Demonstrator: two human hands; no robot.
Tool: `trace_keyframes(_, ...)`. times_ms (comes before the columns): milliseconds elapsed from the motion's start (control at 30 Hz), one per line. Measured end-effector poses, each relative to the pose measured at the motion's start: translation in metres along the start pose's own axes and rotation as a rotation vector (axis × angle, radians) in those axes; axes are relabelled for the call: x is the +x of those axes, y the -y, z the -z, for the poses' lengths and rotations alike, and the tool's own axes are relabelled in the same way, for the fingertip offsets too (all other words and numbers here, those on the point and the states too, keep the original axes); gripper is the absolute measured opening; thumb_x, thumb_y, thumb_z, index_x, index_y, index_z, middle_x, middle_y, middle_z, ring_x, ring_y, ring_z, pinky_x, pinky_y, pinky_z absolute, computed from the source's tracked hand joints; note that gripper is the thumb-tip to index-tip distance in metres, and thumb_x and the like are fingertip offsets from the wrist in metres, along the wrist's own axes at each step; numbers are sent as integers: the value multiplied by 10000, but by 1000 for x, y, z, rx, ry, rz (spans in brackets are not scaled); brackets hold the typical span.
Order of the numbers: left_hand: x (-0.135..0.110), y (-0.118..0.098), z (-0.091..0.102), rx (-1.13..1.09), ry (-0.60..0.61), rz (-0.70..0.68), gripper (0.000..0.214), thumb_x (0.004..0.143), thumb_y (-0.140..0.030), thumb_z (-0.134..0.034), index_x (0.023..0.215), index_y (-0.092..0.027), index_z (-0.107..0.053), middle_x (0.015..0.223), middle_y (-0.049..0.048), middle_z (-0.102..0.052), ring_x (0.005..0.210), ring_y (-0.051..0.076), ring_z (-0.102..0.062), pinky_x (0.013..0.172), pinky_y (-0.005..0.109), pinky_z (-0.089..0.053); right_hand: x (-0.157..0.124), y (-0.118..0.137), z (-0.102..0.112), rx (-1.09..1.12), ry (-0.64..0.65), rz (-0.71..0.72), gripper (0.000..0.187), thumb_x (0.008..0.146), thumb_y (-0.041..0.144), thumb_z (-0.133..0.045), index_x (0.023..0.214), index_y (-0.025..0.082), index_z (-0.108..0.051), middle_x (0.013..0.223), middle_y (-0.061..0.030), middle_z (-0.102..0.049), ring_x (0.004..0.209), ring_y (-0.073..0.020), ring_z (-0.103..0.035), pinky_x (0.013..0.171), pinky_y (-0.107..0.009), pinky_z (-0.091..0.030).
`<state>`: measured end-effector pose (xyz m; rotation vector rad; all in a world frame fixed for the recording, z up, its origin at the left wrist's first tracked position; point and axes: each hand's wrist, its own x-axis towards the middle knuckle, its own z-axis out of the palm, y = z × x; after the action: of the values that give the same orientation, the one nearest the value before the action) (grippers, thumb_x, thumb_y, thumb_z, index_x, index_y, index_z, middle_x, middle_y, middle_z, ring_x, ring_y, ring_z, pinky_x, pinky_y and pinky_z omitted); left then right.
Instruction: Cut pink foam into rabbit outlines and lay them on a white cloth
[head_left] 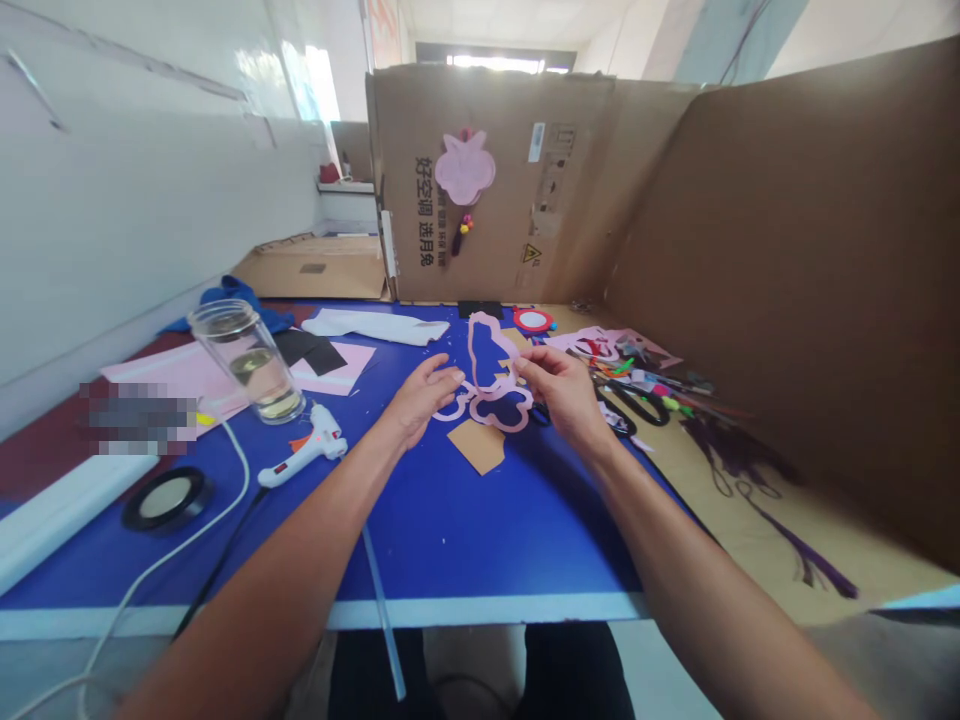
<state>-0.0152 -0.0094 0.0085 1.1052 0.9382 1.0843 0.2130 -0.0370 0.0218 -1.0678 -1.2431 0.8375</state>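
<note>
The right hand point(559, 392) is pinching the upper edge of a pink foam outline point(491, 385) between thumb and forefinger, while the left hand point(424, 395) is reaching in from 9 o'clock with its fingers loosely extended, not clenched, and their tips are just beside the outline's loops. The outline is lying at the centre of the blue tabletop point(450, 530), already cut into hollow, linked loops. A tan card piece point(476, 446) is resting loose at 6 o'clock from it, not joined to it. A finished-looking pink ornament with a dangling tassel point(465, 167) is hanging on the cardboard partition point(517, 240) at 12 o'clock. A hot glue gun point(304, 447) and a water-filled glass jar point(247, 360) are standing at 9 o'clock, and black-handled scissors point(637, 403) are lying at 3 o'clock, near the right hand. A strip of blue runs between the hands and the table's white front edge point(330, 612).
</note>
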Motion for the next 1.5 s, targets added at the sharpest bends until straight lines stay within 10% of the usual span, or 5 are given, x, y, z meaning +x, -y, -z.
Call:
trace_keyframes(300, -2, -6, 0, -332, 140, 100, 237, 983, -221, -727, 1206, -183, -659, 1225, 162, -791, 1074, 245, -789, 1040, 435, -590, -5, 3, -7, 161, 127, -111, 325, 721, 476, -887, 875, 231, -738, 727, 35, -639, 522, -86, -370, 477, -249, -290)
trace_keyframes(1500, -3, -16, 4, -456, 163, -26, 218, 1025, -202, -659, 1231, -151, -708, 1121, 151, -807, 988, 232, -796, 871, 331, -651, -11, -6, -10, 133, 262, -265, 362, 669, 460, -922, 825, 189, -739, 607, 36, -601, 498, -82, -400, 486, -248, -246)
